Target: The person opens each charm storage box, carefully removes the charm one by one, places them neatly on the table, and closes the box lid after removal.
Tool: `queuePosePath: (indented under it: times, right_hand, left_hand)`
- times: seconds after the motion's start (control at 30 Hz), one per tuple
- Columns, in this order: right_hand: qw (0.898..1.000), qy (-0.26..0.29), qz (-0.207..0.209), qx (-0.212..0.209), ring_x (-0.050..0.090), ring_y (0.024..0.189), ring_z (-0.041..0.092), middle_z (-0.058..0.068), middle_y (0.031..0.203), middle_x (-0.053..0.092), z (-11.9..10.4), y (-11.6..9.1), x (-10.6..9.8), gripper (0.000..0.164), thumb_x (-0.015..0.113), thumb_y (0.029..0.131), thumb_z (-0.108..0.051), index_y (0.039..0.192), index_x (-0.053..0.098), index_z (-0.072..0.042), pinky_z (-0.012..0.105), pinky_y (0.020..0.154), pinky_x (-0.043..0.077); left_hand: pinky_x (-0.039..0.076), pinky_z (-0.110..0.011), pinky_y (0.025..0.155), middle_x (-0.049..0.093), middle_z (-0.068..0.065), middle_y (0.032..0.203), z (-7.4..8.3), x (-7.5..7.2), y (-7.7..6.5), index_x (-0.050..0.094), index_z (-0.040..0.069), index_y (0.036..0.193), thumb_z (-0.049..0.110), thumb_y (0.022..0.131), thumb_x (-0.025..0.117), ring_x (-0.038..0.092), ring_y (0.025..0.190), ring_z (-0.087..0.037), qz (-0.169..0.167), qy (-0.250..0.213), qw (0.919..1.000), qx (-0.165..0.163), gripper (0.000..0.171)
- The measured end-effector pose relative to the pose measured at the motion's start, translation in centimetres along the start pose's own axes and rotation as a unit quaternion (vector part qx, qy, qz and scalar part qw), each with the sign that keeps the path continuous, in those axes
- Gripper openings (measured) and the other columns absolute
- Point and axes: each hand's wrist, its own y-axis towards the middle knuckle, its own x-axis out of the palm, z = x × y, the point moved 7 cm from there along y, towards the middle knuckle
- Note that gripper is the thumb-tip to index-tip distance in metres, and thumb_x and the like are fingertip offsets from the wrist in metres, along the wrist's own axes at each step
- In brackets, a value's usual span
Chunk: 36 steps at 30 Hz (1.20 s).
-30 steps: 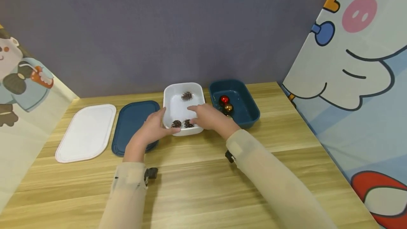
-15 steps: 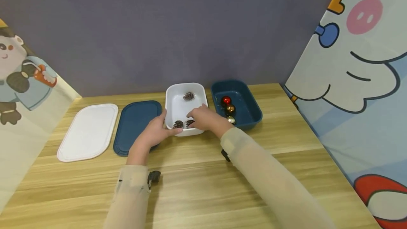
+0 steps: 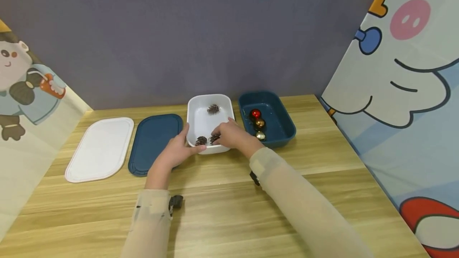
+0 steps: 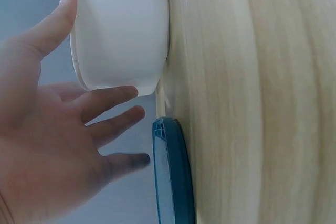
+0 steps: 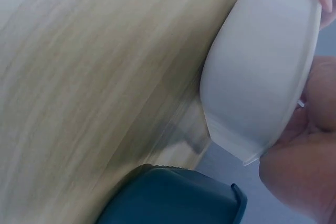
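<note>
A white box (image 3: pixel 204 124) holds pine cones: one lies at the back (image 3: pixel 213 109), and another pine cone (image 3: pixel 201 141) lies by the front left corner. My left hand (image 3: pixel 175 150) touches the box's left front corner, its thumb at the front rim. In the left wrist view the fingers (image 4: pixel 113 127) are straight and spread beside the white wall. Over the right rim reaches my right hand (image 3: pixel 233 133), with finger and thumb around a front pine cone (image 3: pixel 214 138), partly hidden. The right wrist view hides the fingertips behind the box wall (image 5: pixel 257 66).
Right of the white box stands a dark blue box (image 3: pixel 279 124) with a red bauble (image 3: pixel 255 114), a gold bauble (image 3: pixel 259 123) and a paler gold bauble (image 3: pixel 260 135). A blue lid (image 3: pixel 152 140) and a white lid (image 3: pixel 100 148) lie left. A grey panel (image 3: pixel 229 35) rises behind.
My right hand has lowered slightly, its finger and thumb closing around the front right pine cone. My left hand stays at the white box's corner. The view shifted a little.
</note>
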Motion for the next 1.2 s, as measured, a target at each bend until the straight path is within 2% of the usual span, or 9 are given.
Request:
queuePosePath:
  times: [0.27, 0.47, 0.97, 1.2]
  right_hand:
    - [1.000, 0.021, 0.008, -0.004, 0.066, 0.136, 0.021, -0.001, 0.131, 0.078, 0.13, 0.17, 0.19, 0.031, 0.077, 0.099, -0.028, 0.128, 0.079, -0.017, 0.051, 0.138, 0.006]
    - [0.999, 0.035, 0.016, -0.005, 0.068, 0.134, 0.023, 0.000, 0.129, 0.079, 0.21, 0.22, 0.15, 0.028, 0.076, 0.101, -0.026, 0.127, 0.080, -0.016, 0.051, 0.138, 0.006]
    - [0.997, 0.060, 0.034, 0.015, 0.068, 0.132, 0.024, -0.002, 0.126, 0.080, 0.71, 0.10, 0.41, 0.028, 0.074, 0.102, -0.025, 0.127, 0.080, -0.015, 0.047, 0.138, 0.005]
    - [0.997, 0.050, 0.056, 0.001, 0.068, 0.132, 0.026, 0.001, 0.127, 0.080, 0.57, -0.18, 0.20, 0.028, 0.072, 0.103, -0.025, 0.128, 0.079, -0.013, 0.050, 0.137, 0.012]
  left_hand:
    - [0.029, -0.070, 0.126, 0.016, -0.024, 0.177, -0.01, -0.15, -0.11, -0.002, 0.014, 0.172, 0.053, 0.099, 0.073, 0.019, 0.162, -0.050, 0.005, -0.002, 1.0000, -0.006, 0.113]
    - [0.031, -0.067, 0.126, 0.020, -0.025, 0.176, 0.06, -0.19, -0.26, -0.004, 0.013, 0.172, 0.052, 0.099, 0.073, 0.024, 0.162, -0.047, 0.006, -0.014, 0.9999, -0.004, 0.113]
    - [0.033, -0.065, 0.126, 0.024, -0.025, 0.175, -0.04, 0.05, 0.11, -0.003, 0.014, 0.172, 0.053, 0.098, 0.074, 0.029, 0.161, -0.045, 0.008, -0.023, 0.9997, 0.007, 0.114]
    - [0.034, -0.064, 0.126, 0.025, -0.026, 0.174, 0.15, 0.12, 0.00, -0.003, 0.012, 0.172, 0.051, 0.098, 0.075, 0.031, 0.160, -0.044, 0.008, -0.027, 0.9996, 0.009, 0.114]
